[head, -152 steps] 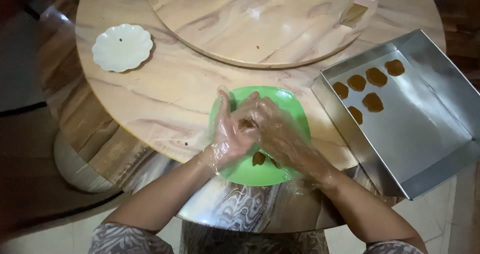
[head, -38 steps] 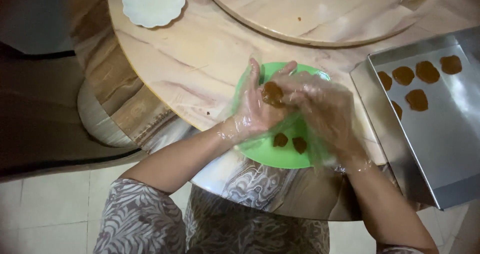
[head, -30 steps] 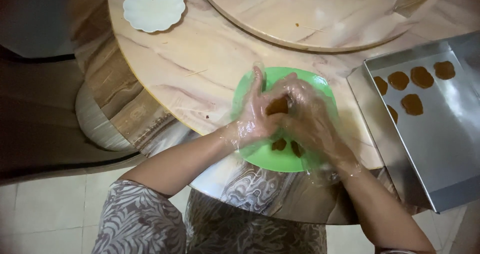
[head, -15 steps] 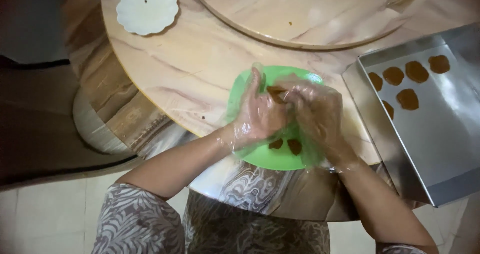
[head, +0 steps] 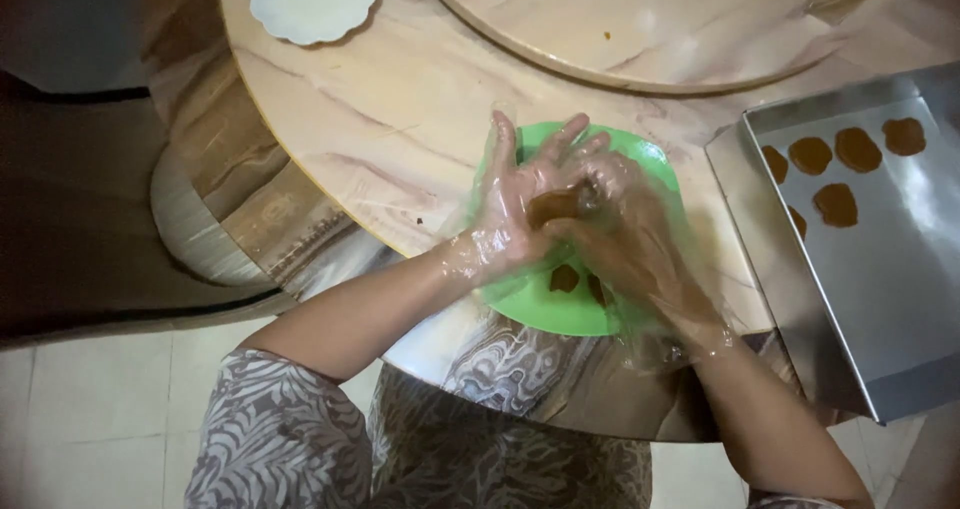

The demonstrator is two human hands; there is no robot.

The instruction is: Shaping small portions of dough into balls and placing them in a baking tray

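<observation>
1. Gloved left hand [head: 520,209] and right hand [head: 625,244] press a brown dough lump [head: 555,207] between them — shaping it over the green plate [head: 560,314].
2. Tray [head: 880,299] of flattened pieces [head: 837,204] sits right of the hands — within reach.

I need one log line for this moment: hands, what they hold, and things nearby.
left hand: gloved, pressing brown dough piece | right hand: gloved, pressing same piece | under hands: green plate | beside: metal tray
</observation>
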